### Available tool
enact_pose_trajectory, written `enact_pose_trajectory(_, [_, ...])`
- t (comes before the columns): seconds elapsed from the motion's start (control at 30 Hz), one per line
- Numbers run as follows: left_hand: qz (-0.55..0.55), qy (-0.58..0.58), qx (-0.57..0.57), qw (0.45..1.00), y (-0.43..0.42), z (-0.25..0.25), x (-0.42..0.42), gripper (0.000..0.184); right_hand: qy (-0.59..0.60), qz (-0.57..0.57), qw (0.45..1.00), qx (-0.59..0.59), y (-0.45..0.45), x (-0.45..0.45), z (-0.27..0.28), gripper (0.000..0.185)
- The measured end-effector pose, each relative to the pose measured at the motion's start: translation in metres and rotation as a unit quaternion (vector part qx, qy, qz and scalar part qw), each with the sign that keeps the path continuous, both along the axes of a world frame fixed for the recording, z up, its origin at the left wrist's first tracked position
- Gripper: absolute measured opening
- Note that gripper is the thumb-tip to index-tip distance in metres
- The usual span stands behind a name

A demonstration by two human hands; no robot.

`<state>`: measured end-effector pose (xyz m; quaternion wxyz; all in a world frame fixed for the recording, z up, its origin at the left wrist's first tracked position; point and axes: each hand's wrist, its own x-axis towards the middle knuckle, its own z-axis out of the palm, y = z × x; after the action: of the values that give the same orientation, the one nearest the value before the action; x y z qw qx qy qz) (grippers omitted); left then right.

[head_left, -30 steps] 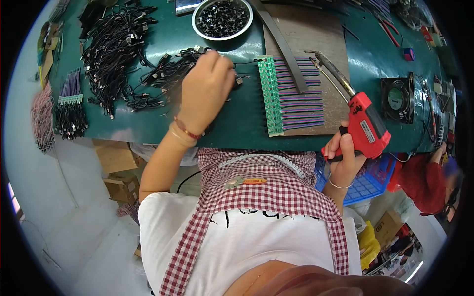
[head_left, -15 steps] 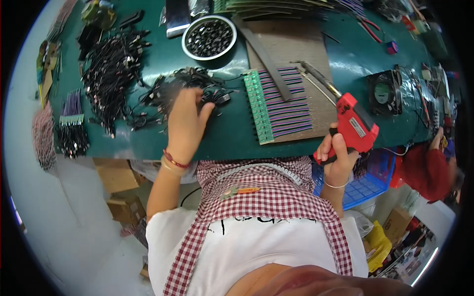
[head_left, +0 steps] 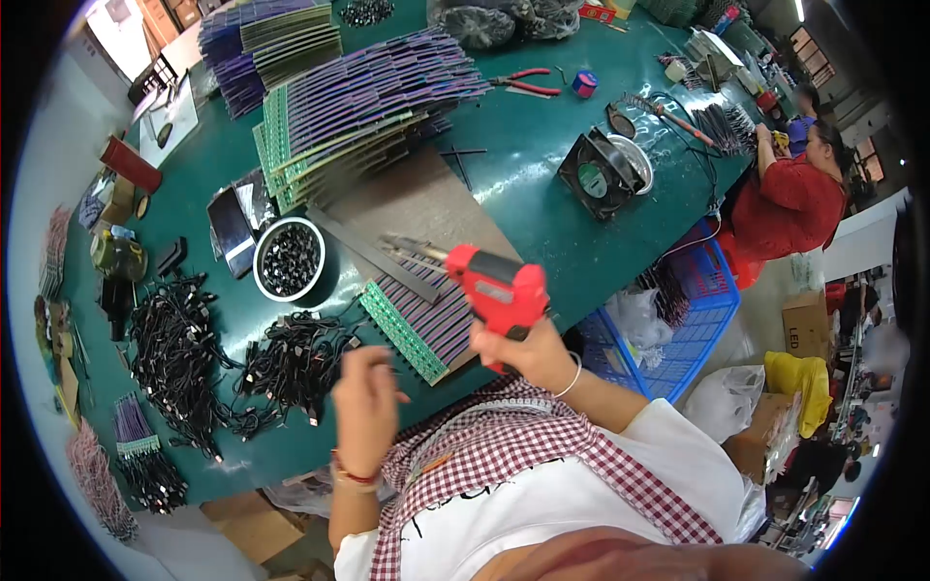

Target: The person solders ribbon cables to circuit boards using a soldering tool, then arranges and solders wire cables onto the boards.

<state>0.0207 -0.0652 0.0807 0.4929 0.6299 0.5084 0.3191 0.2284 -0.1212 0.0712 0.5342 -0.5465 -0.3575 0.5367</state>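
red soldering gun point(head_left: 509, 295), held up right of the green circuit board point(head_left: 400, 332)
the right hand point(head_left: 528, 353) wraps its fingers round the gun; left of the board, the left hand point(head_left: 366, 395) has half-curled fingers, and i can't tell if they hold anything; black cables point(head_left: 295, 363) lie farther left.

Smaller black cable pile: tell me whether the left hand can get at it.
Probably yes: the left hand is close beside the smaller cable pile, with nothing visible between them.

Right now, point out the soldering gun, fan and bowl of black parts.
Soldering gun point(head_left: 521, 302), head view, red body.
Fan point(head_left: 593, 178), head view, round hub.
Bowl of black parts point(head_left: 321, 261), head view, pale rim.
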Motion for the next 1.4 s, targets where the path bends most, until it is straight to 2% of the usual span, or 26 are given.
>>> enact_pose_trajectory(0.07, [-0.110,0.054,0.127,0.984,-0.006,-0.004,0.017,0.007,-0.001,-0.009,0.997,0.082,0.006,-0.020,0.001,0.027])
enact_pose_trajectory(0.13, [-0.126,0.056,0.125,0.983,-0.007,0.002,0.026,0.006,0.002,0.004,0.998,0.063,0.008,-0.025,0.002,0.028])
enact_pose_trajectory(0.2, [-0.141,0.058,0.115,0.981,-0.007,0.004,0.026,0.005,-0.049,-0.038,0.997,0.041,0.009,-0.028,0.002,0.029])
enact_pose_trajectory(0.27, [-0.172,0.043,0.148,0.973,-0.006,0.000,0.023,0.006,-0.060,-0.023,0.997,0.030,0.010,-0.023,0.002,0.030])
enact_pose_trajectory(0.37, [-0.163,0.038,0.141,0.976,-0.004,-0.005,0.022,0.006,-0.021,-0.007,1.000,0.019,0.012,-0.024,0.003,0.030])
enact_pose_trajectory(0.43, [-0.154,0.040,0.144,0.977,-0.002,-0.001,0.022,0.006,-0.068,-0.017,0.997,0.028,0.013,-0.021,0.001,0.029])
enact_pose_trajectory(0.5, [-0.164,0.059,0.026,0.984,-0.002,0.011,0.022,0.006,-0.068,-0.009,0.997,0.024,0.013,-0.021,-0.001,0.028])
enact_pose_trajectory(0.53, [-0.163,0.059,0.020,0.985,0.001,0.007,0.024,0.006,-0.069,-0.003,0.997,0.019,0.012,-0.020,-0.002,0.028])
enact_pose_trajectory(0.6, [-0.151,0.016,0.060,0.987,0.004,-0.007,0.026,0.007,-0.058,-0.003,0.998,0.017,0.014,-0.018,0.000,0.028])
enact_pose_trajectory(0.63, [-0.150,0.001,0.114,0.982,0.007,-0.009,0.028,0.007,-0.046,-0.002,0.999,0.017,0.015,-0.018,0.000,0.029])
enact_pose_trajectory(0.7, [-0.119,-0.018,0.172,0.978,0.010,-0.015,0.029,0.007,-0.173,-0.021,0.984,0.028,0.022,-0.011,0.006,0.029])
enact_pose_trajectory(0.73, [-0.091,-0.030,0.191,0.977,0.010,-0.016,0.030,0.007,-0.165,-0.004,0.986,0.009,0.022,-0.007,0.009,0.021])
enact_pose_trajectory(0.77, [-0.082,-0.055,0.104,0.990,0.011,-0.010,0.028,0.008,-0.085,-0.067,0.994,0.009,0.028,-0.004,0.004,0.015])
enact_pose_trajectory(0.8, [-0.073,-0.083,0.021,0.994,0.012,-0.005,0.025,0.010,-0.080,-0.050,0.996,0.000,0.030,-0.001,0.008,0.014])
enact_pose_trajectory(0.87, [-0.080,-0.096,-0.002,0.992,0.014,-0.004,0.022,0.011,-0.065,0.001,0.997,0.030,0.034,-0.001,0.006,0.032])
enact_pose_trajectory(0.93, [-0.096,-0.130,-0.108,0.981,0.015,-0.002,0.024,0.012,-0.060,0.026,0.998,0.023,0.034,-0.008,0.008,0.033])
enact_pose_trajectory(1.0, [-0.097,-0.130,-0.134,0.978,0.015,0.001,0.023,0.014,-0.054,0.049,0.997,0.013,0.034,-0.017,0.008,0.035])
enact_pose_trajectory(1.07, [-0.114,-0.166,-0.237,0.950,0.016,0.002,0.022,0.014,-0.047,0.025,0.997,0.062,0.033,-0.022,0.007,0.014])
enact_pose_trajectory(1.2, [-0.120,-0.186,-0.270,0.937,0.015,-0.002,0.020,0.014,-0.052,0.042,0.995,0.068,0.032,-0.023,0.009,0.016])
enact_pose_trajectory(1.3, [-0.105,-0.168,-0.252,0.947,0.013,-0.004,0.020,0.014,-0.002,0.040,0.998,0.056,0.029,-0.023,0.010,0.020])
enact_pose_trajectory(1.4, [-0.134,-0.168,-0.257,0.942,0.013,-0.005,0.020,0.013,-0.071,0.043,0.992,0.093,0.027,-0.021,0.006,0.021])
